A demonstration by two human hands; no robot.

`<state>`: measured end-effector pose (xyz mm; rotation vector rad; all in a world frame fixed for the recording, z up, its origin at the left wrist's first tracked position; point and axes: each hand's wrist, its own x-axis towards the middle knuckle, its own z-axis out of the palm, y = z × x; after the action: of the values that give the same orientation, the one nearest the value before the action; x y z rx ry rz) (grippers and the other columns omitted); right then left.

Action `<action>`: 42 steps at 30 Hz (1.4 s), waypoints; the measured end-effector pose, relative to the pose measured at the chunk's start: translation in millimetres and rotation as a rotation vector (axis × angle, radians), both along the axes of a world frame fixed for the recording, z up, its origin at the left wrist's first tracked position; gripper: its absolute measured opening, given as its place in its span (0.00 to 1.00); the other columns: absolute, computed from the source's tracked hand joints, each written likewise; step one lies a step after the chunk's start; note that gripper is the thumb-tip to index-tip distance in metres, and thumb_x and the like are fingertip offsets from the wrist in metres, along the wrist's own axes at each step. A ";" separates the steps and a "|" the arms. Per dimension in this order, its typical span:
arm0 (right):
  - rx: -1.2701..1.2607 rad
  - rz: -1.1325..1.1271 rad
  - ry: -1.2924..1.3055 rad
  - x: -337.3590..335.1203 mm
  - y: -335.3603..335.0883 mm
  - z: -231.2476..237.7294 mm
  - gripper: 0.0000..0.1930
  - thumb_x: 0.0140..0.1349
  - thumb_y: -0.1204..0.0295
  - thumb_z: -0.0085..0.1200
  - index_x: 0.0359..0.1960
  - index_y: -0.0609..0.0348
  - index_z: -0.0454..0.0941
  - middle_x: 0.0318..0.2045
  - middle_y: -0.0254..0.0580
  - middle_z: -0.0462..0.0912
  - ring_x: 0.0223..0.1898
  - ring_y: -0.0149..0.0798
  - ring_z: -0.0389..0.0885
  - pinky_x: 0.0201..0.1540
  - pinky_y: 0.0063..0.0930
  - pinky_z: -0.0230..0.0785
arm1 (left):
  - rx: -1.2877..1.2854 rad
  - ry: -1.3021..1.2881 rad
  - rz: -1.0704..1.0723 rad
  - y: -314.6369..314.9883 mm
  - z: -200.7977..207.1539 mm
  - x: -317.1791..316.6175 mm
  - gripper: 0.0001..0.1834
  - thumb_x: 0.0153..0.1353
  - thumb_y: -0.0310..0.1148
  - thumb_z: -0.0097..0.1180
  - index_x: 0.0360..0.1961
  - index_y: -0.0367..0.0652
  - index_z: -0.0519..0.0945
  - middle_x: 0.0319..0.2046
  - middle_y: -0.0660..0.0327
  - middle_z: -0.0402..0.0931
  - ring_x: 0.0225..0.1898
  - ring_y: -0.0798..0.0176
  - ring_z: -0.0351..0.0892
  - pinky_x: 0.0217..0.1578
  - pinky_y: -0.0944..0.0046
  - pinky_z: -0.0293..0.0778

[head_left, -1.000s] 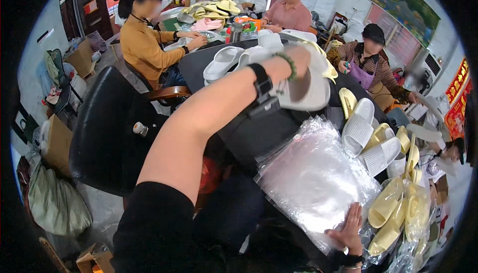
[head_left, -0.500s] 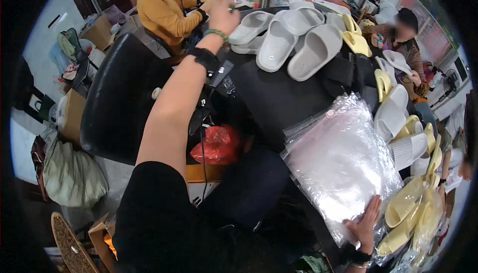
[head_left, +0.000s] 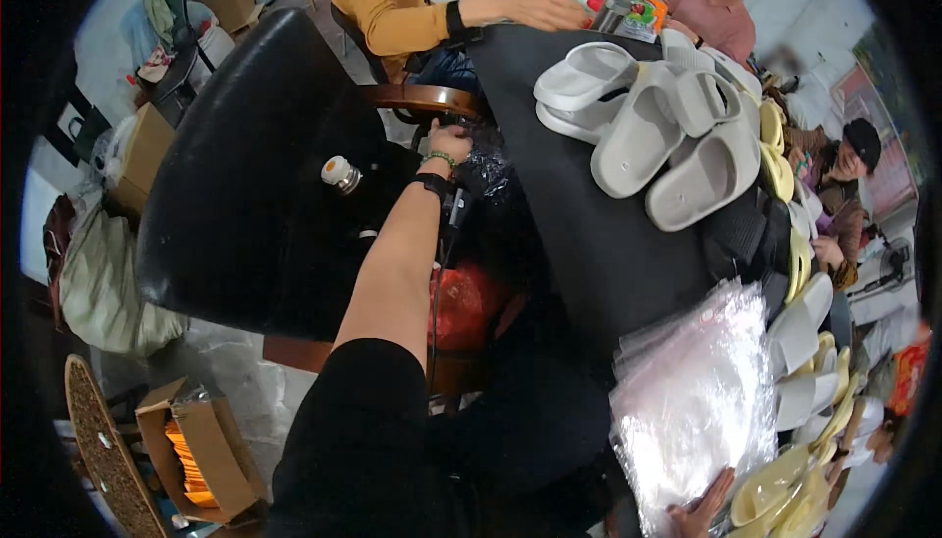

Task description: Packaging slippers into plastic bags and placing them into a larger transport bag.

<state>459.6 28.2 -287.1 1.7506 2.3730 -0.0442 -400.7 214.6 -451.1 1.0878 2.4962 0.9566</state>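
Observation:
My left hand [head_left: 447, 141], with a beaded bracelet and a black watch at its wrist, reaches down over the black chair seat beside the dark table. Its fingers are curled next to crumpled dark plastic [head_left: 488, 170]; what they hold, if anything, I cannot make out. At the lower right, my right hand [head_left: 703, 511] lies flat with outstretched fingers on the near edge of a stack of clear plastic bags [head_left: 692, 401]. Several grey slippers [head_left: 643, 135] are piled on the table beyond the bags. Yellow slippers in clear plastic [head_left: 780, 489] lie right beside that hand.
A black chair [head_left: 235, 185] stands at my left, with a white-capped metal flask [head_left: 340, 174] on it. A red plastic bag [head_left: 466, 307] sits below my forearm. Co-workers sit around the table [head_left: 549, 175]. An open carton [head_left: 201, 455] with orange contents stands at the lower left.
My left hand has come down from beside the grey slippers at the table's far edge to the chair seat. My right hand stays on the bags. The view has shifted left.

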 end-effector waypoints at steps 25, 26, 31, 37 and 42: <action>-0.013 0.001 -0.107 7.8 11.1 -6.0 0.66 0.37 0.60 0.76 0.75 0.63 0.41 0.75 0.60 0.45 0.75 0.60 0.42 0.76 0.49 0.39 | 0.945 -0.486 0.582 -111.0 6.2 -79.1 0.13 0.62 0.36 0.61 0.41 0.39 0.78 0.36 0.64 0.77 0.35 0.67 0.74 0.38 0.64 0.72; -0.003 -0.009 -0.112 16.0 8.3 -6.0 0.66 0.37 0.60 0.76 0.75 0.63 0.41 0.75 0.60 0.45 0.75 0.60 0.42 0.76 0.49 0.39 | 0.950 -0.499 0.573 -108.8 12.3 -70.1 0.13 0.62 0.36 0.61 0.41 0.39 0.78 0.36 0.64 0.77 0.35 0.67 0.74 0.38 0.64 0.72; 0.073 0.117 -0.232 32.8 15.3 -20.4 0.64 0.40 0.57 0.72 0.75 0.67 0.42 0.73 0.65 0.48 0.75 0.62 0.45 0.75 0.51 0.40 | 0.791 -0.077 0.560 -115.7 20.7 -72.5 0.09 0.56 0.34 0.61 0.32 0.39 0.79 0.29 0.59 0.79 0.32 0.59 0.78 0.37 0.60 0.74; 0.138 0.124 -0.289 50.1 8.8 -26.3 0.56 0.47 0.63 0.66 0.74 0.68 0.43 0.73 0.66 0.50 0.74 0.64 0.46 0.75 0.52 0.41 | 0.320 0.020 0.030 -96.8 8.9 6.9 0.10 0.54 0.35 0.63 0.32 0.39 0.84 0.34 0.51 0.81 0.41 0.50 0.83 0.43 0.57 0.78; 0.081 0.050 -0.098 -3.1 9.4 -11.4 0.56 0.46 0.63 0.68 0.74 0.69 0.45 0.72 0.68 0.50 0.74 0.64 0.47 0.75 0.52 0.42 | 0.159 0.114 -0.185 -97.5 1.9 59.2 0.27 0.58 0.37 0.63 0.59 0.39 0.75 0.68 0.42 0.60 0.62 0.42 0.71 0.54 0.52 0.76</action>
<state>456.5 37.6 -298.5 1.6862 2.3775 0.1438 -341.5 117.1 -449.2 1.4320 2.3854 1.0802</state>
